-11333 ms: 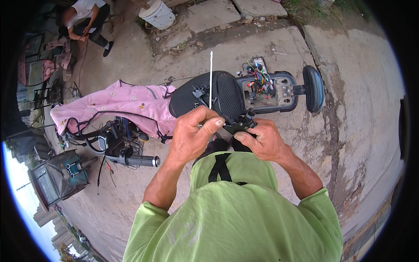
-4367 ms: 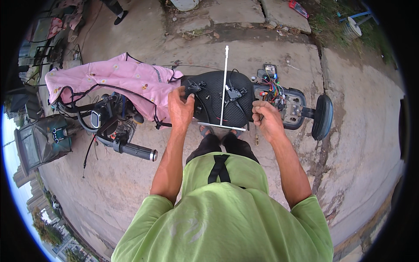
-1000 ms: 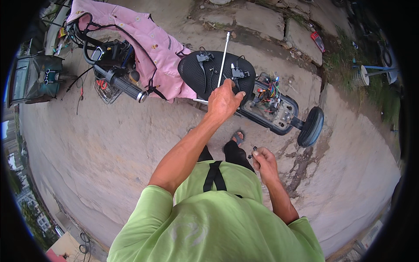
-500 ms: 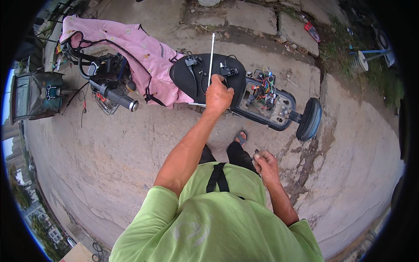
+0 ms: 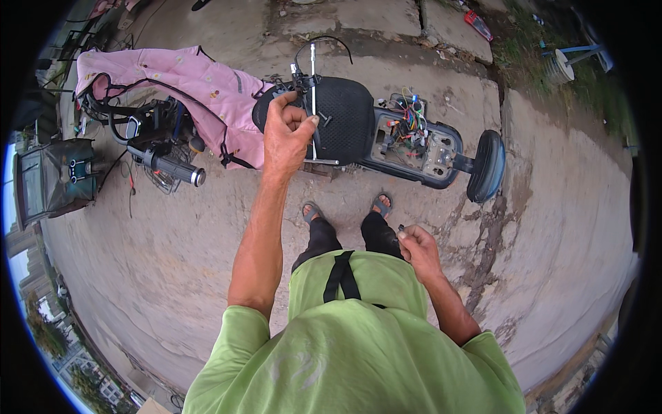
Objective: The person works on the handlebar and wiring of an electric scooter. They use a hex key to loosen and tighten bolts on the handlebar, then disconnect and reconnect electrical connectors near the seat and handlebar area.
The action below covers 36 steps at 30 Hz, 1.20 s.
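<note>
Raised over the front of the black seat (image 5: pixel 348 131), my left hand (image 5: pixel 286 134) has its fingers closed at a black brake lever (image 5: pixel 301 81). A thin black cable (image 5: pixel 331 39) loops up and over from there. A long silver T-handled wrench (image 5: pixel 313 103) runs past my left thumb tip, its crossbar at the seat's near edge; whether I grip it too is unclear. Dark screws (image 5: pixel 325 122) lie on the seat. Low by my right thigh, my right hand (image 5: pixel 420 252) pinches a small dark piece (image 5: pixel 401 228), mostly hidden by the fingers.
The electric scooter stretches across, with a pink quilted cover (image 5: pixel 172 90) and handlebar grip (image 5: pixel 179 168) at left. Loose coloured wires (image 5: pixel 410 121) rise from its open rear frame (image 5: pixel 441 172), beside a black backrest (image 5: pixel 486 165). A dark vehicle (image 5: pixel 55 179) stands far left; cracked concrete lies below.
My left hand has moved left along the seat, and the lever with its cable has moved left too. The wrench has shifted and tilted. My right hand stays low with its small piece.
</note>
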Available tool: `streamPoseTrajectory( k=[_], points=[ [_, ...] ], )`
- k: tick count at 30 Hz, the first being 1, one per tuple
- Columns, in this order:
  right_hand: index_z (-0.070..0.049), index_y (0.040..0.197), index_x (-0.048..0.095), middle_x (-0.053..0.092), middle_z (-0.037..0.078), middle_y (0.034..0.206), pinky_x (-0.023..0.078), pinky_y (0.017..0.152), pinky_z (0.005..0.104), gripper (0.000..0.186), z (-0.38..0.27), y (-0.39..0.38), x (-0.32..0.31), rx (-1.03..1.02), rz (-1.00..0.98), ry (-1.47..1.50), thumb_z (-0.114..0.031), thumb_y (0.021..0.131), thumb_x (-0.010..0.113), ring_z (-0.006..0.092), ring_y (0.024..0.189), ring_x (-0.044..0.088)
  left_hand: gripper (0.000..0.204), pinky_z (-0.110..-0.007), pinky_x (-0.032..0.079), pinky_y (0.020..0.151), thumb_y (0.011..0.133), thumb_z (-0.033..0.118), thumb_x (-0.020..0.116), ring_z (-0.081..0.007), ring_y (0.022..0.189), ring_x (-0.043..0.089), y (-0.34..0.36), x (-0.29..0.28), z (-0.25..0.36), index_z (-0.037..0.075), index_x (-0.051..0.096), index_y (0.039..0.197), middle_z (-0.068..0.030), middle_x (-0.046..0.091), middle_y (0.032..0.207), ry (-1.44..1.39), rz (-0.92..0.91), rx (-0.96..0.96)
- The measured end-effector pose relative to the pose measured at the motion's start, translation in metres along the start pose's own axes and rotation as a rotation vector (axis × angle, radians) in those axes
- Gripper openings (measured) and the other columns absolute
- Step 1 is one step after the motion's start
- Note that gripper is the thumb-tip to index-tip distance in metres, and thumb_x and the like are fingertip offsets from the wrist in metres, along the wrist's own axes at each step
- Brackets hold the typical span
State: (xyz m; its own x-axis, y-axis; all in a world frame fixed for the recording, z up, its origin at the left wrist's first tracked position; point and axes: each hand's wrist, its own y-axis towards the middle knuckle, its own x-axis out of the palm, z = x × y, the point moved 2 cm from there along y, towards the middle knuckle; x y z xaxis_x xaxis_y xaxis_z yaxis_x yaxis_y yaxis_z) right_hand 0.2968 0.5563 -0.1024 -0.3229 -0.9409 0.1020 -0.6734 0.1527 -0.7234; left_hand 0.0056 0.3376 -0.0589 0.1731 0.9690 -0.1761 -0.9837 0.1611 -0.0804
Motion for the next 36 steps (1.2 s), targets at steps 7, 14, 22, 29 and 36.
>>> streamPoseTrajectory(
  k=[7,14,22,29,36],
  points=[
    [-0.007,0.092,0.061,0.047,-0.008,0.066,0.029,0.05,0.024,0.015,0.012,0.001,-0.008,0.009,0.01,0.066,-0.018,0.098,0.067,0.0032,0.057,0.039,0.06,-0.022,0.046,0.061,0.088,-0.001,0.069,-0.0066,0.07,0.055,-0.001,-0.007,-0.01,-0.009,0.041,0.14,0.0001,0.057,0.083,0.092,-0.049,-0.063],
    [-0.012,0.086,0.057,0.044,-0.009,0.066,0.024,0.046,0.0219,0.017,0.027,-0.004,-0.031,0.014,0.073,0.149,-0.018,0.097,0.068,0.0016,0.053,0.035,0.059,-0.023,0.048,0.062,0.089,0.0,0.069,-0.0081,0.072,0.059,-0.002,0.007,-0.023,-0.009,0.042,0.14,-0.0009,0.058,0.082,0.186,-0.138,-0.019],
    [-0.01,0.09,0.062,0.053,-0.005,0.069,0.032,0.049,0.023,0.015,0.021,-0.004,-0.045,0.027,0.165,0.294,-0.023,0.098,0.065,0.0057,0.056,0.046,0.063,-0.025,0.05,0.065,0.088,-0.001,0.069,-0.0112,0.077,0.061,-0.015,0.003,-0.009,-0.009,0.039,0.143,-0.0029,0.06,0.087,-0.09,-0.121,-0.123],
    [-0.008,0.098,0.063,0.063,0.004,0.094,0.046,0.066,0.0251,0.018,0.001,-0.001,-0.041,0.03,0.015,0.541,-0.025,0.098,0.061,0.0136,0.077,0.058,0.078,-0.029,0.05,0.068,0.084,0.005,0.074,-0.0132,0.078,0.06,-0.067,-0.01,0.004,-0.005,0.033,0.149,-0.0051,0.062,0.087,-0.428,-0.155,-0.136],
    [-0.006,0.105,0.06,0.065,0.006,0.098,0.047,0.067,0.0256,0.018,-0.03,-0.003,-0.012,0.001,-0.154,0.533,-0.023,0.099,0.061,0.0153,0.082,0.061,0.097,-0.028,0.048,0.072,0.081,0.004,0.079,-0.0138,0.076,0.058,-0.134,-0.004,0.016,0.002,0.022,0.159,-0.0041,0.059,0.084,-0.601,-0.397,-0.329]
  ],
)
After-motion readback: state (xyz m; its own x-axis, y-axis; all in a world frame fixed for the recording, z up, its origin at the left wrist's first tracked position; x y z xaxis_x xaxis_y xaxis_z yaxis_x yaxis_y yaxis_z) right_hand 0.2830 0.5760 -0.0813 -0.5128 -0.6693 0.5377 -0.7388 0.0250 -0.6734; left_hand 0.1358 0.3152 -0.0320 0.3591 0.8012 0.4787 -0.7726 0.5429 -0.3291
